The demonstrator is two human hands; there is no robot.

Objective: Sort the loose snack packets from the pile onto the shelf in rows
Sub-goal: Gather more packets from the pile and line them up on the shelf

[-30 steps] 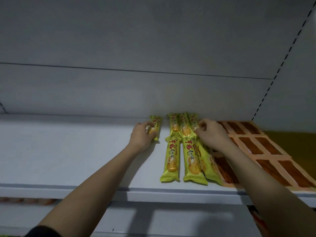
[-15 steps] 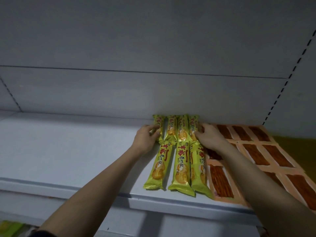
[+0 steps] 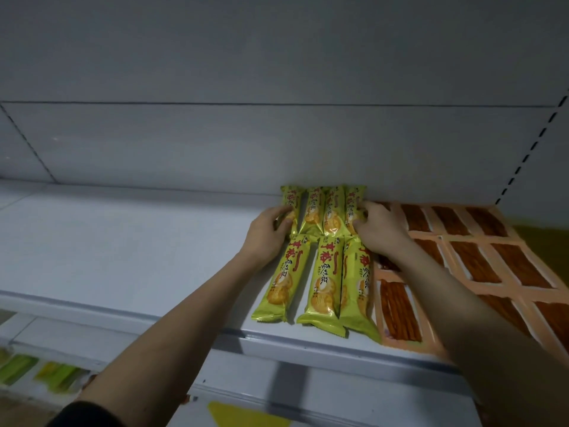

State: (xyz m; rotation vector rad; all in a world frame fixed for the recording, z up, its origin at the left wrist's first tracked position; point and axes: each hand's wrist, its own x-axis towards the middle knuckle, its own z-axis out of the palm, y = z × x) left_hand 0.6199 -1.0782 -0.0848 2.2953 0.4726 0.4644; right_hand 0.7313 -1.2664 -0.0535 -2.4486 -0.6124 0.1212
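**Seven green biscuit packets, two hands squaring the back row**

Both hands are reaching onto the white shelf (image 3: 123, 241), working at a back row of four green biscuit packets (image 3: 323, 211) lying side by side against the rear wall. The left hand (image 3: 268, 232) is curling its fingers and thumb round the leftmost back packet (image 3: 291, 204), gripping its lower half. The right hand (image 3: 380, 231) is pinching the rightmost back packet (image 3: 354, 208) at that packet's right edge.

Just nearer than the two hands, a front row of three green biscuit packets (image 3: 323, 282) is lying lengthwise, their near ends close to the shelf's front lip; the rightmost one is tilting onto its side.

Under and beyond the right wrist, orange packets of reddish-brown sticks (image 3: 474, 257) are covering the shelf in a grid; I can't count them fully, since the forearm is hiding some.
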